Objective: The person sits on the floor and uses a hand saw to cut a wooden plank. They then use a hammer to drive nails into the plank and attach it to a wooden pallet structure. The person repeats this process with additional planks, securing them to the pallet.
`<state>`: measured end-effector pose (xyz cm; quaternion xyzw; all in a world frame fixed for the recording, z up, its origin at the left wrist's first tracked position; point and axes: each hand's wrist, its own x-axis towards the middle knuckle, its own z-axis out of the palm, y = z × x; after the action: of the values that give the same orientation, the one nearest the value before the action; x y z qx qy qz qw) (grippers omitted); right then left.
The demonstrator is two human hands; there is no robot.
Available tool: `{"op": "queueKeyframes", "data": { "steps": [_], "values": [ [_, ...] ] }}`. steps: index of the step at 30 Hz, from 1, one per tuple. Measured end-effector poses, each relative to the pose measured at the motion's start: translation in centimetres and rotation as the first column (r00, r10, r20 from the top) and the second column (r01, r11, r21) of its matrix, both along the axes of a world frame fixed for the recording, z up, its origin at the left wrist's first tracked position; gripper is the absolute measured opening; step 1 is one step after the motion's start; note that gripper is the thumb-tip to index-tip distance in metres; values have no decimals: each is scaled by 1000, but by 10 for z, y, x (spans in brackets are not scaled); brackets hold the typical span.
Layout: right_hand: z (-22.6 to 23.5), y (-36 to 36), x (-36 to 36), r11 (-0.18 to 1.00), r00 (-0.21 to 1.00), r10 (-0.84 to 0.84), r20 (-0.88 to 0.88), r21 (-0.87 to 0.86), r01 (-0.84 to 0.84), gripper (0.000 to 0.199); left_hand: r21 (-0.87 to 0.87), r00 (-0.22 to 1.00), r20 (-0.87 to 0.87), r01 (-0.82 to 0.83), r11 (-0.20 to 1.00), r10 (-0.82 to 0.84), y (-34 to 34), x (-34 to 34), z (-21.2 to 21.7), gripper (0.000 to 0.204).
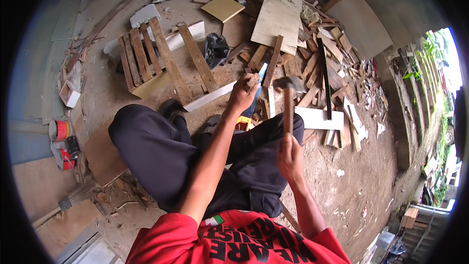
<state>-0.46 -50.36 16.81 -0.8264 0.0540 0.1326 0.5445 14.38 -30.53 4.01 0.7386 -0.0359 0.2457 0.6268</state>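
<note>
Cans first, in the head view: at your far left a round tin with a red band and pale lid (59, 130) stands on the blue-grey floor, and just below it a red and white can lying beside a small dark bottle (65, 155). A small white open box (70, 95) sits above them by the wall edge. On your red shirt (244, 242) there is a small green, white and red flag patch (213, 220) near the left shoulder, with black printed lettering across the chest.

Your right hand (290, 158) is closed tight round the lower end of a wooden-handled hammer with a dark metal head (288, 99); the handle rises straight up out of your fist and the head stands well above your knuckles, over the scrap wood. Your left hand (241, 95) is curled with fingertips pinched on a small pale block of wood (253, 81), which sticks out just past your fingers toward the hammer head; block and head are near but apart. Just beyond that hand lies a hand saw with a blue-grey blade and yellow and black handle (254, 99), its handle down by your dark-trousered knee (266, 142).

Ahead of you a slatted brown wooden pallet (161, 58) lies on the dirt, a flat pale plywood sheet (278, 17) farther off, and a long white board (320, 118) to the right of the hammer.
</note>
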Motion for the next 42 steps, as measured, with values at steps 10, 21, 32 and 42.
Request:
{"op": "queueKeyframes", "data": {
  "steps": [10, 21, 32, 42],
  "values": [
    [40, 26, -9, 952, 985, 23, 171, 298, -74, 39, -18, 998, 51, -21, 1000, 22, -5, -3, 21, 16],
    [100, 35, -13, 861, 878, -99, 469, 482, -161, 53, -65, 1000, 8, -9, 998, 9, 3, -6, 12, 14],
    [35, 12, 10, 969, 999, -21, -29, 247, 28, 41, 11, 997, -71, -27, 1000, 28, -8, -9, 7, 17],
    [-6, 14, 15, 981, 947, 191, 258, -37, -188, 40, 43, 1000, -2, -20, 999, 21, -10, -9, 8, 17]
  ]
}}
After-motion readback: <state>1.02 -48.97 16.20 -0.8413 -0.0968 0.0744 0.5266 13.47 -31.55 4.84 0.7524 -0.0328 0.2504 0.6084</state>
